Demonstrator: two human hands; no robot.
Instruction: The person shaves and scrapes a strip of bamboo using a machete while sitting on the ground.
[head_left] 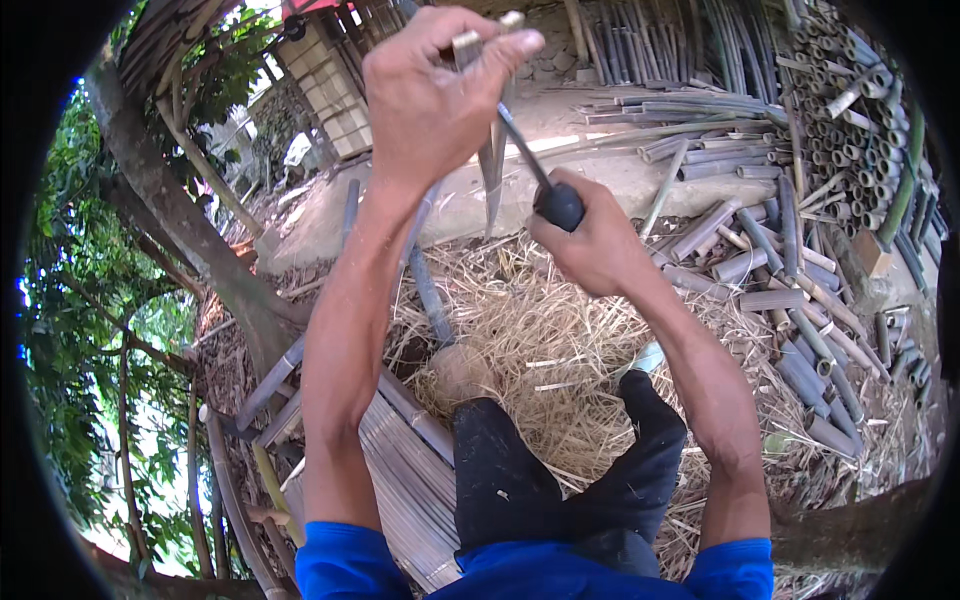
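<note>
Raised at the top centre, my left hand (pixel 425 100) is closed around a narrow bamboo strip (pixel 468 45). Pale cut ends stick up past the thumb, and thin pointed lengths hang below the fist. Lower and to the right, my right hand (pixel 605 240) grips a knife by its dark, rounded handle (pixel 560 206). The narrow blade (pixel 524 146) slants up and left to the strip beside my left fingers. Whether its edge is inside the bamboo or only against it is hidden by the hand.
Bamboo shavings (pixel 540 330) cover the ground around my legs. Cut bamboo pieces (pixel 790 300) lie heaped on the right, with stacked tubes (pixel 860 150) beyond. Long slats (pixel 400 470) rest by my left leg. A tree trunk (pixel 190 215) leans on the left.
</note>
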